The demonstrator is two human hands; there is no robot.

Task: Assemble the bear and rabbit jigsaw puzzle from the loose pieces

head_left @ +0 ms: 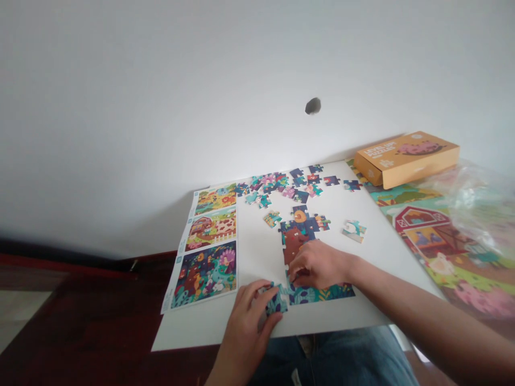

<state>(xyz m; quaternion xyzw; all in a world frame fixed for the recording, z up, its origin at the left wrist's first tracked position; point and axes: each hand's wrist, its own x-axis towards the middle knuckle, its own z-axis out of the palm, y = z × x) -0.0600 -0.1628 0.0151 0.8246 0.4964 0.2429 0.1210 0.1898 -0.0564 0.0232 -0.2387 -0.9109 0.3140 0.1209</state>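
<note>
A partly joined jigsaw (300, 230) lies on a white board (257, 252) over my lap. My right hand (317, 265) rests on its middle, fingers curled and pressing down on the joined pieces. My left hand (251, 311) pinches a teal and blue piece (277, 303) at the lower left corner of the joined strip (322, 294). Several loose pieces (281, 185) lie scattered along the board's far edge. One pale piece (354, 230) sits alone to the right.
A reference sheet (209, 246) with three pictures lies on the board's left side. An orange puzzle box (406, 158) stands at the far right on a finished farm puzzle (434, 236), beside a clear plastic bag (483, 203). White wall behind; dark red floor at left.
</note>
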